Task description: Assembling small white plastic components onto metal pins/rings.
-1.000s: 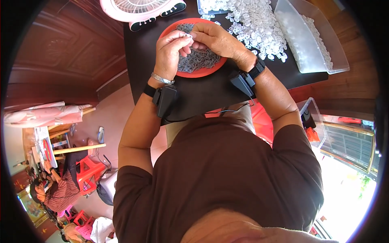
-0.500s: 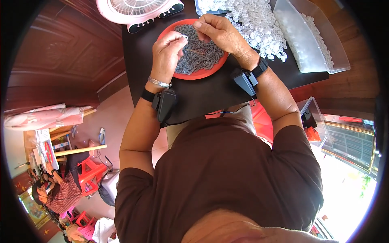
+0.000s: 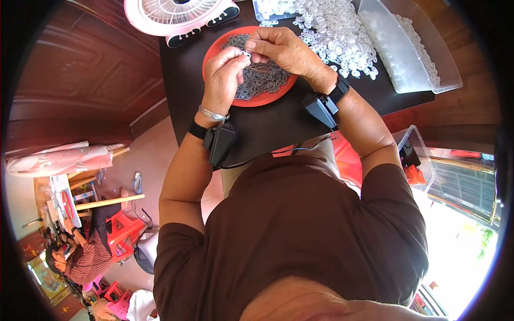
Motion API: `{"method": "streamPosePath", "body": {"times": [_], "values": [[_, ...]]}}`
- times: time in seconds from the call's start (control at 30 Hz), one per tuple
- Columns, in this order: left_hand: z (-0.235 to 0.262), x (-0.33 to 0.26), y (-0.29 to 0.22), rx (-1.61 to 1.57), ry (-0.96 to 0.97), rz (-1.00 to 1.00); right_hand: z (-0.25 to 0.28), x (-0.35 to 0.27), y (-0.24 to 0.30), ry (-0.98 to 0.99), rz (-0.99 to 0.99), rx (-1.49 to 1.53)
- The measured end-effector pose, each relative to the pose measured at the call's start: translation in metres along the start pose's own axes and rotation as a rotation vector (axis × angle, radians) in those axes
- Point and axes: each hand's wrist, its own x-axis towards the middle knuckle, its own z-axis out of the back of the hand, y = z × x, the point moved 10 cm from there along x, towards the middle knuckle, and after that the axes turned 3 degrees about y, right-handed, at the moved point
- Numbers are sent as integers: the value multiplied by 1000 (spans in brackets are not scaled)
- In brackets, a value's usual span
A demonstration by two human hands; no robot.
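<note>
Over a round red tray [image 3: 257,101], both hands meet close together. My left hand [image 3: 220,77] pinches a small white plastic piece [image 3: 246,54] between thumb and forefinger. Right beside it, the fingers of my right hand [image 3: 289,51] are pressed together at the white piece; whatever they hold is too small to make out. Many small grey screw-like pieces [image 3: 262,80] fill the tray below. To the right of the tray lies a heap of small clear-white oval plastic pieces [image 3: 345,40], like the one in my left hand.
A pink fan [image 3: 206,21] stands at the far left of the black table [image 3: 262,131]. Far right, a translucent bin [image 3: 388,51] holds more white pieces. Each wrist wears a strapped black device, with a cable near my lap. At lower left, another person sits near red stools [image 3: 126,230].
My right hand has moved left and slightly down, bringing its fingertips to the white piece in my left hand. The view has shifted slightly.
</note>
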Motion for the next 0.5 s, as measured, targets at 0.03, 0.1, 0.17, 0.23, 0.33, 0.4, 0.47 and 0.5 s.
{"method": "streamPosePath", "body": {"times": [0.03,0.1,0.17,0.23,0.33,0.4,0.47,0.5], "values": [[1,0,1,-30,-12,10,1,0,0,-3,-10,-18],[2,0,2,-59,-25,20,-1,-1,3,10,-19,-13],[2,0,4,-70,-24,23,-3,-2,3,21,-29,-8],[2,0,3,-61,-22,24,-2,-2,5,22,-6,-18],[0,-1,2,1,-10,6,-2,-2,7,28,5,-91],[-1,-1,1,53,0,-12,-2,-4,11,7,10,-116],[-5,-1,0,52,15,-16,-1,-5,13,-16,14,-140],[-6,-1,0,52,15,-15,-1,-6,14,-17,16,-200]]}}
